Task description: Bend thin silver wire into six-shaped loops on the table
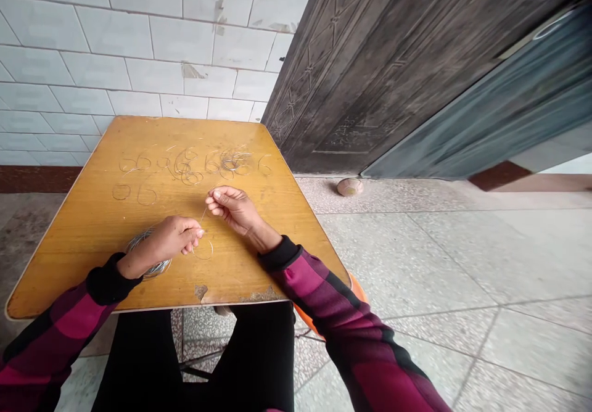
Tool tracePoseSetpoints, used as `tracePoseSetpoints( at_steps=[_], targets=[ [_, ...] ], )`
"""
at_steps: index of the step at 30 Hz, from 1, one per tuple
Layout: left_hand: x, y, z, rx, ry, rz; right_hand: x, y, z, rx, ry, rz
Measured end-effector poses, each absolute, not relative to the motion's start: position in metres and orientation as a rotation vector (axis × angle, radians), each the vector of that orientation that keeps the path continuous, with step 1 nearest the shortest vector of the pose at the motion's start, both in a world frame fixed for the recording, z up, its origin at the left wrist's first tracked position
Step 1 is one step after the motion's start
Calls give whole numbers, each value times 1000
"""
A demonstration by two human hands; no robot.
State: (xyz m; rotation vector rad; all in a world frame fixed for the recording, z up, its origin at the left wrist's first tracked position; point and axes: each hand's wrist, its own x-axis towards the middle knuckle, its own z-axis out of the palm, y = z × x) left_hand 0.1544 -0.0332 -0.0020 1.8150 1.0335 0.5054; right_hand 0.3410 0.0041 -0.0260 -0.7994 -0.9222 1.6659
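Between my two hands runs a thin metal wire [202, 216], with a round loop hanging below my left fingers. My left hand [172, 238] pinches the wire at the top of that loop. A little higher and to the right, my right hand [234, 207] grips the wire's other end between thumb and fingers. Under my left wrist lies a coil of silvery wire [160, 268], partly hidden by the hand. Beyond my hands, several bent wire loops [185, 166] lie in a row, some overlapping. Two more wire loops [147, 197] sit nearer, to the left.
The wooden table [92, 233] has a chipped front edge. White wall tiles [152, 36] stand behind it, with a dark carved door [351, 79] at the right. A round ball-like object [350, 187] rests on the tiled floor. Something orange [358, 288] shows beside the table under my right sleeve.
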Motion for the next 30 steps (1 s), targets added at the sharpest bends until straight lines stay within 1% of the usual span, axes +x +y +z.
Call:
tracePoseSetpoints(
  at_steps=[6, 11, 15, 19, 22, 27, 30],
  targets=[
    [155, -33, -4, 1765, 1055, 535, 350, 9, -21, -808, -888, 1662],
    [151, -26, -4, 1544, 1151, 695, 357, 11, -15, -788, -910, 1504],
    [143, -16, -3, 1436, 1189, 861, 353, 3, -16, -901, -1030, 1390],
    [139, -10, -4, 1364, 1176, 941, 338, -14, -22, -947, -1278, 1459],
    [139, -9, -4, 1377, 1171, 924, 328, -22, -28, -945, -1322, 1513],
    [138, -10, -3, 1376, 1107, 962, 328, -20, -34, -979, -1290, 1397],
    [137, -9, -3, 1339, 1067, 960, 329, -19, -35, -979, -1298, 1399]
  ],
)
